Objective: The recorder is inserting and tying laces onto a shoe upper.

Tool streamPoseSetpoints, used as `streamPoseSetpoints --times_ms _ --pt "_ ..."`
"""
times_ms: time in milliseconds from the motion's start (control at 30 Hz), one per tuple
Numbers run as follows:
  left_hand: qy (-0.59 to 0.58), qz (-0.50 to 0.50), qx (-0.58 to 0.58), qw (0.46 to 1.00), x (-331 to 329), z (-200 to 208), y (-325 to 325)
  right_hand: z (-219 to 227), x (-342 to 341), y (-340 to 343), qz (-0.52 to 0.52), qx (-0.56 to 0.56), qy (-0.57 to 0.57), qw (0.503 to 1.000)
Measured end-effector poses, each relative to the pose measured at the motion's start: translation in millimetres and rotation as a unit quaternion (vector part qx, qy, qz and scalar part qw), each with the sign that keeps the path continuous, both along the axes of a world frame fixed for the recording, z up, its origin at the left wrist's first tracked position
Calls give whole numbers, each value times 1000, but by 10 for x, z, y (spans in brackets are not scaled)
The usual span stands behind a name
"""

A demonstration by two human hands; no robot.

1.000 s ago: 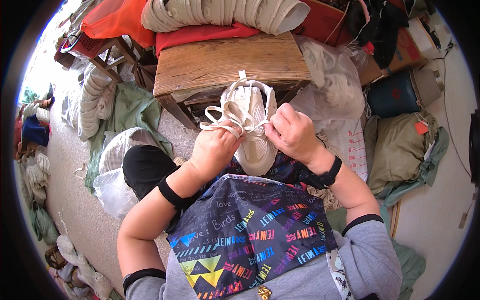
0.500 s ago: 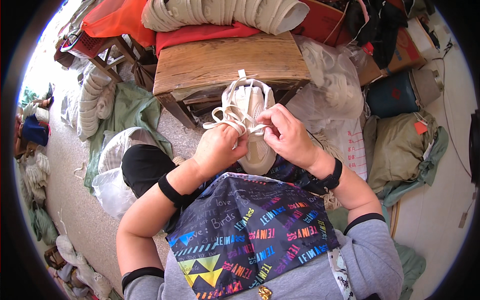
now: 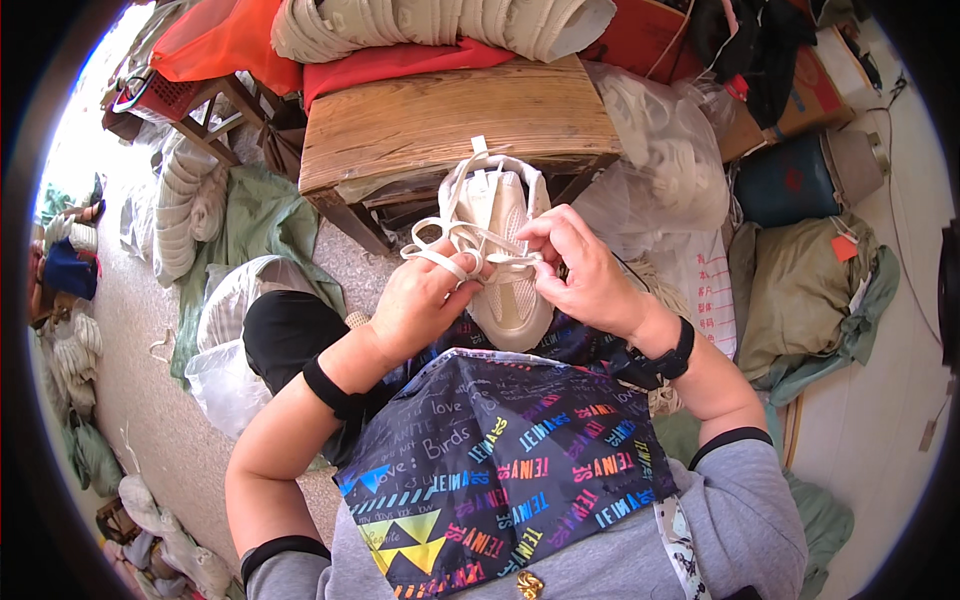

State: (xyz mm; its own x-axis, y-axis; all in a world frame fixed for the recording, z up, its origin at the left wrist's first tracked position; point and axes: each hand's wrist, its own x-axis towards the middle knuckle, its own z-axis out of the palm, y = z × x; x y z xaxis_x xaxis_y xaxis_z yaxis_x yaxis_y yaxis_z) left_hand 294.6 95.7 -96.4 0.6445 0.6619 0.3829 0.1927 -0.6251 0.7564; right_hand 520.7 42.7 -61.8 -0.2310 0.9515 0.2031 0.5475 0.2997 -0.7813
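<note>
A cream sneaker (image 3: pixel 508 312) stands in front of me with its toe toward my body and its collar by the bench. Its pale shoelace (image 3: pixel 425 232) lies in loose loops over the left side of the shoe. My left hand (image 3: pixel 415 305) is closed on the lace at the shoe's left edge, with a loop running over its fingers. From the right, my right hand (image 3: pixel 585 270) pinches the lace between thumb and fingers over the front of the lacing. The lace ends cannot be made out.
Beyond the shoe is a wooden bench (image 3: pixel 450 125) with a red cloth and a row of nested beige shoe parts (image 3: pixel 430 28) on it. Bagged shoes (image 3: pixel 660 150) lie to its right, near a blue cylinder (image 3: pixel 785 185) and an olive sack (image 3: pixel 790 290). Green cloth (image 3: pixel 265 220) covers floor at left.
My left hand has shifted slightly left and down, drawing away from my right hand. A short stretch of lace now shows between them. My right hand still pinches the lace.
</note>
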Motion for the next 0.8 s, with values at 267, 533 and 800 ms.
streamPoseSetpoints --times_ms 267,533,800 --pt "27 -9 73 997 32 -59 -1 11 24 -24 6 -1 -4 1000" --pt "31 -36 -28 998 39 66 -59 23 18 -9 21 28 -48 998" --pt "52 103 -75 991 -166 -48 3 51 59 -27 16 36 -104 994"
